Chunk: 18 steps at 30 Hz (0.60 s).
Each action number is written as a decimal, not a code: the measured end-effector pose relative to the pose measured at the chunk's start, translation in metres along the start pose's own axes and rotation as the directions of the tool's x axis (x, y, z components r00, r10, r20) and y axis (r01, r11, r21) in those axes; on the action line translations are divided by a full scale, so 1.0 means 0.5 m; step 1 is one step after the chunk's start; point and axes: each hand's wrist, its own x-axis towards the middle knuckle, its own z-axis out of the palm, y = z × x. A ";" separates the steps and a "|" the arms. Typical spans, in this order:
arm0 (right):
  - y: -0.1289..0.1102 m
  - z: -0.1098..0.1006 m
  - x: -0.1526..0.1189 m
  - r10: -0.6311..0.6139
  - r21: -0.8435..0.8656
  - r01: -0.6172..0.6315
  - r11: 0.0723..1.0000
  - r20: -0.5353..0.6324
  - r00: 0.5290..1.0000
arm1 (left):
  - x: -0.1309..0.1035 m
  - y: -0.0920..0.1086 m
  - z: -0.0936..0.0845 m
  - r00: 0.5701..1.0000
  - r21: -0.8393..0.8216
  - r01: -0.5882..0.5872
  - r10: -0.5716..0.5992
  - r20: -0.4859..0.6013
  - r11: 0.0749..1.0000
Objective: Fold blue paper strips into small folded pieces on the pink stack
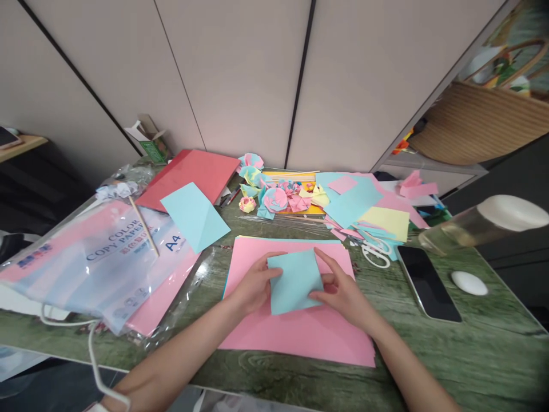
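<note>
A small blue paper square (295, 281) lay flat on a large pink sheet (300, 335), held between the person's two hands. The left hand (254, 286) pressed on the square's left edge, fingers curled over the paper with the thumb along its upper left corner. The right hand (341, 289) met the square's right edge, its index finger stretched along the upper right corner and the thumb resting on the paper's lower right part. Both hands held the square down rather than lifting it; how tightly could not be told.

The pink sheet beneath the grip rested on a green wood-grain table (472, 355). Just beyond the right hand, white scissors (377, 252) lay on the table, and further out to that side sat a dark phone (429, 281), a white oval object (469, 282) and a clear bottle with a white cap (484, 220) lying on its side. Away from the hands, toward the wall, was a cluster of folded paper flowers (277, 197) in pink, blue and yellow, beside loose blue, pink and yellow paper scraps (364, 206). Out past the left hand, a pack of colour copy paper (94, 257) in clear wrap carried a thin wooden stick (143, 225) and a loose blue sheet (194, 216), with a red folder (189, 174) behind them.
</note>
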 end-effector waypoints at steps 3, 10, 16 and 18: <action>0.012 0.003 0.002 -0.021 -0.039 0.020 0.999 -0.043 0.999 | -0.001 -0.003 0.002 1.000 0.012 0.000 0.000 0.027 1.000; 0.021 -0.003 0.008 -0.322 -0.345 0.273 0.898 -0.093 0.942 | -0.004 -0.002 0.003 0.995 -0.042 0.082 -0.080 0.051 0.996; 0.025 -0.009 0.003 -0.573 -0.582 0.428 0.692 -0.081 0.815 | -0.007 0.008 0.005 0.984 -0.045 0.159 -0.154 0.087 0.986; 0.031 -0.009 0.001 -0.631 -0.617 0.467 0.633 -0.062 0.774 | -0.005 0.008 0.001 0.977 -0.062 0.192 -0.185 0.108 0.979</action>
